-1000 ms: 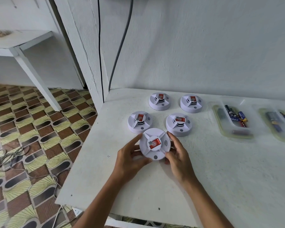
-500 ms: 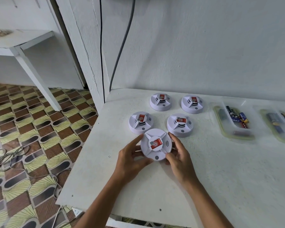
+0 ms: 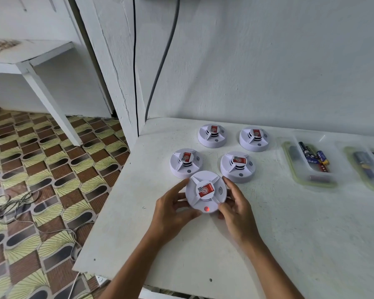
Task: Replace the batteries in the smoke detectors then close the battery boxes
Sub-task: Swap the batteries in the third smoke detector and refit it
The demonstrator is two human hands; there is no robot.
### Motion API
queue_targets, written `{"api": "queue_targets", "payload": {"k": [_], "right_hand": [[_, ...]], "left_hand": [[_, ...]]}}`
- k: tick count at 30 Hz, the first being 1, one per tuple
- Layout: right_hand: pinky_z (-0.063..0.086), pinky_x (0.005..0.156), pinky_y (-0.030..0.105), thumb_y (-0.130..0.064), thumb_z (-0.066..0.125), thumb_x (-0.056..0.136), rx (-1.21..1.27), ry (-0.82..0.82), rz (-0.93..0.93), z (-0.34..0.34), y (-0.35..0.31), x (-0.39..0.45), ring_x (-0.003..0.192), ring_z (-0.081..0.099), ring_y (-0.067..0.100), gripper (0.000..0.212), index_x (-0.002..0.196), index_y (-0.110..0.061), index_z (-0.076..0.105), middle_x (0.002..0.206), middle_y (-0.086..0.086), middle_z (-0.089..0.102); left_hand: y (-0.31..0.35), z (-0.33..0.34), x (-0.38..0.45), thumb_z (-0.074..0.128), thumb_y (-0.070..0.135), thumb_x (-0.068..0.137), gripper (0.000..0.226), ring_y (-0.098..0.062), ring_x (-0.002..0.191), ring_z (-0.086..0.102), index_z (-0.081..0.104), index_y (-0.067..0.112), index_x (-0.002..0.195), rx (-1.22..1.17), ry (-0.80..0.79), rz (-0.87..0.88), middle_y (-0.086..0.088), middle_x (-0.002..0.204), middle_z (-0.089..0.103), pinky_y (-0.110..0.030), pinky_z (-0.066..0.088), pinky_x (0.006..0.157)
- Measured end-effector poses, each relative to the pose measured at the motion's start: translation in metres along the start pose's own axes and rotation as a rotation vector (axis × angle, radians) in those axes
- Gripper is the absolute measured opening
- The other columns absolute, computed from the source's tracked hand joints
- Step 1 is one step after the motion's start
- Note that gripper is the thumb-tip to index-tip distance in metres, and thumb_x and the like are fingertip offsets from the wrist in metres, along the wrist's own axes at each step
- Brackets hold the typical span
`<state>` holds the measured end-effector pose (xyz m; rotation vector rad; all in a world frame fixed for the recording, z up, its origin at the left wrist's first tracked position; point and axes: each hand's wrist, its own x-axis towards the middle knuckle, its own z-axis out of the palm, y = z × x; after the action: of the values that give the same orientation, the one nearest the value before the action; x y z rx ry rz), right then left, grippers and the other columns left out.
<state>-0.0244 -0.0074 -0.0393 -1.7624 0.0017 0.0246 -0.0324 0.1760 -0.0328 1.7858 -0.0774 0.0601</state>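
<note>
A round white smoke detector (image 3: 205,192) with a red label lies face up at the near left of the table, its small red light lit at the front. My left hand (image 3: 171,210) grips its left rim and my right hand (image 3: 235,214) grips its right rim. Several more white detectors stand behind it: two just beyond (image 3: 185,162) (image 3: 238,166) and two at the back (image 3: 212,134) (image 3: 254,138). Their battery boxes are hidden underneath.
A clear tray (image 3: 298,175) of loose batteries (image 3: 313,156) sits at the right, with a second tray (image 3: 354,167) of batteries beyond it. The white table (image 3: 311,234) meets a wall behind; its left edge drops to a tiled floor with cables.
The small light on the held detector now glows red. Both hands still hold the detector in about the same place.
</note>
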Motion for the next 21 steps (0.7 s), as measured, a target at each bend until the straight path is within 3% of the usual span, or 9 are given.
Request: {"api": "queue_targets", "payload": {"k": [5, 11, 21], "right_hand": [[0.056, 0.089, 0.032, 0.005, 0.056, 0.090, 0.007, 0.002, 0.000, -0.0001, -0.0024, -0.0008, 0.108, 0.062, 0.002, 0.059, 0.142, -0.023, 0.046, 0.121, -0.010, 0.067], [0.053, 0.078, 0.018, 0.005, 0.055, 0.090, 0.000, 0.000, -0.008, -0.0002, -0.0049, -0.0021, 0.105, 0.063, -0.001, 0.058, 0.142, -0.020, 0.046, 0.122, -0.009, 0.066], [0.054, 0.079, 0.022, 0.004, 0.055, 0.090, 0.007, 0.000, -0.005, 0.0007, -0.0055, -0.0026, 0.106, 0.063, 0.003, 0.058, 0.141, -0.022, 0.047, 0.122, -0.007, 0.066]], "left_hand": [[0.0012, -0.0003, -0.0003, 0.085, 0.022, 0.060, 0.075, -0.013, 0.092, 0.072, 0.053, 0.039, 0.126, -0.013, 0.003, -0.008, -0.001, 0.104, 0.073, -0.026, 0.057, 0.082], [0.0012, -0.0015, -0.0010, 0.085, 0.005, 0.066, 0.074, -0.015, 0.091, 0.073, 0.054, 0.040, 0.124, -0.017, -0.009, -0.012, -0.001, 0.103, 0.074, -0.027, 0.057, 0.081], [0.0022, -0.0013, -0.0019, 0.085, 0.004, 0.067, 0.073, -0.016, 0.090, 0.073, 0.055, 0.038, 0.124, -0.018, -0.006, -0.015, -0.001, 0.102, 0.075, -0.024, 0.056, 0.079]]}}
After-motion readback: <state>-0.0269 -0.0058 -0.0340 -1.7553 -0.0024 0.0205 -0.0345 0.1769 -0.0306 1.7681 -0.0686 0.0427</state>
